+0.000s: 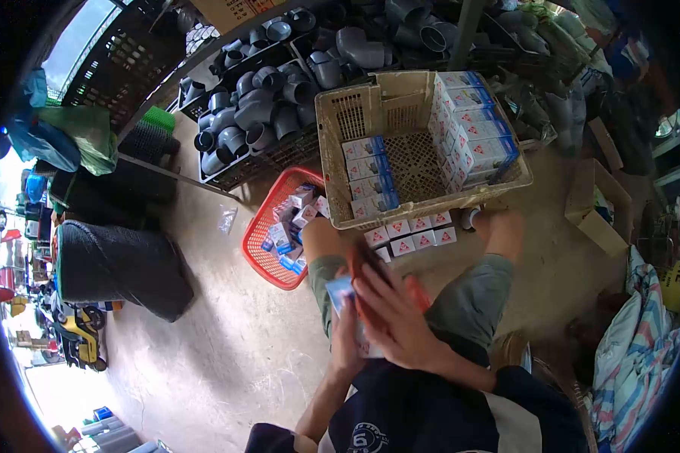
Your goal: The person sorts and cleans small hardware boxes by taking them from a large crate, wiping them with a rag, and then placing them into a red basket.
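Observation:
Close to my lap, my left hand (344,337) grips a small blue-and-white box (340,292). My right hand (397,321) is pressed against the box side, its fingers wrapped over a red, dark-edged tool (371,309) that is blurred by motion; I cannot tell its kind. Between my feet, several white boxes with red marks (403,245) lie in rows on the floor. Beyond them stands a beige plastic crate (347,221) with stacked boxes along its right side and a shorter row at its left. A red basket (258,260) by my left leg holds loose boxes.
Black crates with grey pipe elbows (257,113) line the back under a metal rack. An open cardboard carton (601,204) and a striped sack (635,340) are at the right. Dark rolled netting (121,264) lies at the left, and a small plastic bag (227,219) is on the floor.

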